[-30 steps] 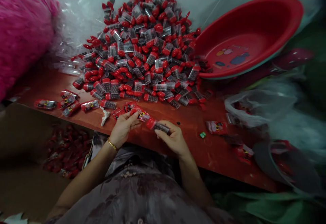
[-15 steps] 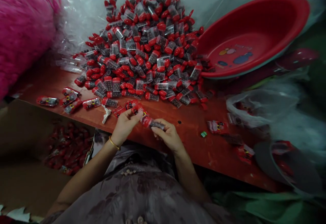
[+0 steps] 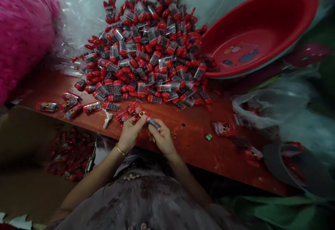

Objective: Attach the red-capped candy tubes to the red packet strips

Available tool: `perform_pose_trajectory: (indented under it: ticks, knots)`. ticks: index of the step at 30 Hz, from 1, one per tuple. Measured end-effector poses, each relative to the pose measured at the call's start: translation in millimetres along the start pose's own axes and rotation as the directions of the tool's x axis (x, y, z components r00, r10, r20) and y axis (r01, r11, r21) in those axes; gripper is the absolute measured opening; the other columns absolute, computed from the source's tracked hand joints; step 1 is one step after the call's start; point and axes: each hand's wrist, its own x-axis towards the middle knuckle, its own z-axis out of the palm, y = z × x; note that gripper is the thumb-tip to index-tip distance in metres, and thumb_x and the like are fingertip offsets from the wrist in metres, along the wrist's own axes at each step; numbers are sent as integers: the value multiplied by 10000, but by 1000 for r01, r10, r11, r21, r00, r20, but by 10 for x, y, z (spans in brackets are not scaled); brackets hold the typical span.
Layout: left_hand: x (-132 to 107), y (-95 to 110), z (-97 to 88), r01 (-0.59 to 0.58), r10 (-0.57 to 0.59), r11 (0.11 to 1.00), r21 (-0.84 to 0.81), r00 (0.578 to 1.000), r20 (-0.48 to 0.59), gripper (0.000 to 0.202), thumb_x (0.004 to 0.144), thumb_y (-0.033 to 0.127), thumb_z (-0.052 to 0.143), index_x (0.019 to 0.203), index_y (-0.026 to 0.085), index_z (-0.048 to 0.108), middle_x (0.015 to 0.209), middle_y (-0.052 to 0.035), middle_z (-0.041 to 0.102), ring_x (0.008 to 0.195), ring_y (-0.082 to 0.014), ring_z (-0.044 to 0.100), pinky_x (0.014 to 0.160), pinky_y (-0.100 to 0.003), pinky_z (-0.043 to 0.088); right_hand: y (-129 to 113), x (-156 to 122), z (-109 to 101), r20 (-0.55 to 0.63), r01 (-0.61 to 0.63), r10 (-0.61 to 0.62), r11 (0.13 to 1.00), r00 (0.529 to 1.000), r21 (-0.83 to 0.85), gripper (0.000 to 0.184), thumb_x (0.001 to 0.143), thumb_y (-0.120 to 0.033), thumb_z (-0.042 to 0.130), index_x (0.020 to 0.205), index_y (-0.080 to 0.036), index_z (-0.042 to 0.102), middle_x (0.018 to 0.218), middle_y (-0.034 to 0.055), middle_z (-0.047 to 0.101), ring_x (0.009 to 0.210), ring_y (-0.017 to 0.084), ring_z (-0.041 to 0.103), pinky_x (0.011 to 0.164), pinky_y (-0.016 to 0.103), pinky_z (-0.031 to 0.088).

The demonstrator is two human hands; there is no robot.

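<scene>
Partly covered, partly cropped
The right hand (image 3: pixel 163 139) hid part of the tube (image 3: pixel 154 123); the view's left edge cut off the pink bag (image 3: pixel 24 31); lettering (image 3: pixel 249 44) inside the red basin (image 3: pixel 277 20) was too small to read.

Red and yellow flash on the near packet (image 3: pixel 141 113), red-and-clear tubes (image 3: pixel 141 88) beyond, hot-pink bag (image 3: pixel 24 31) left, blue-figured red basin (image 3: pixel 277 20) far right!

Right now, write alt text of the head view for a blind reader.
A person's left hand pinches a red printed wrapper; the right hand holds a small tube against it, above a reddish table. Behind rises a heap of red-ended clear tubes, a tilted red basin at right.
</scene>
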Motion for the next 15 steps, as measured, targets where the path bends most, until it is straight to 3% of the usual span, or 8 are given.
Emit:
perform_pose_trajectory:
  ticks: [5,11,15]
  knots:
    - [47,46,9,64,-66,997,43,997,33,346,508,387,829,607,112,642,573,-1,632,507,-76,534,526,-204,435,23,6,-16,154,-74,66,996,986,51,333,835,-543,503,914,-220,482,637,-68,513,418,49,415,425,192,349]
    - [62,-36,14,35,-35,999,6,999,18,375,517,420,810,714,127,687,674,-18,691,594,-104,594,603,-219,471,84,2,82,-25,-24,23,1000,999,-20,296,854,-524,479,860,-228,465,594,-78,445,457,68,401,435,193,361]
    - [84,4,-16,43,-43,999,-5,999,21,350,548,394,800,732,114,695,699,-54,710,625,-125,623,606,-225,474,87,-11,135,20,-27,27,999,999,-30,302,854,-527,481,870,-226,467,596,-73,459,449,66,406,426,195,356]
